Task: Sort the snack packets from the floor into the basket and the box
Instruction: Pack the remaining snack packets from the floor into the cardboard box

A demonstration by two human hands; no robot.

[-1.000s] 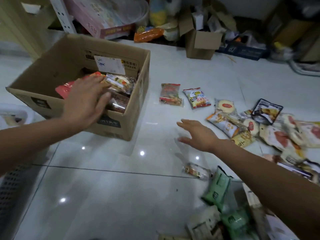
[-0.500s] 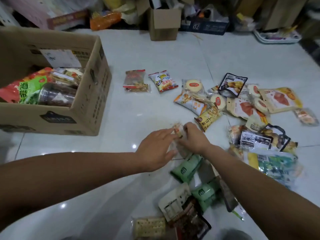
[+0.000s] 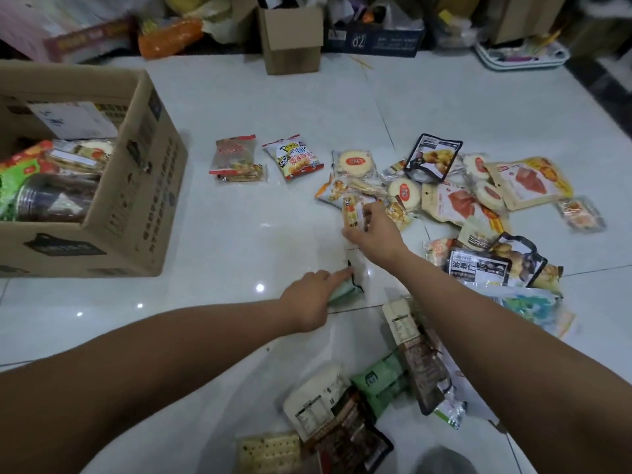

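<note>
Snack packets lie scattered over the white tiled floor (image 3: pixel 280 234), mostly right of centre. My right hand (image 3: pixel 372 234) pinches a small orange-and-clear packet (image 3: pixel 352 212) and holds it just above the tiles. Lower down, my left hand (image 3: pixel 313 299) grips a green packet (image 3: pixel 345 292) that rests on the floor. The cardboard box (image 3: pixel 136 186) stands at the left with several packets and a dark jar inside. No basket is in view.
Two packets (image 3: pixel 236 159) (image 3: pixel 295 157) lie apart in the middle. A heap of packets (image 3: pixel 478 200) spreads to the right, more packets (image 3: pixel 376 405) lie near me. A small open carton (image 3: pixel 290 42), boxes and clutter line the far wall.
The view has swung from the box to the packets. My left hand left the box and took the green packet. My right hand moved forward and lifted the small orange packet.
</note>
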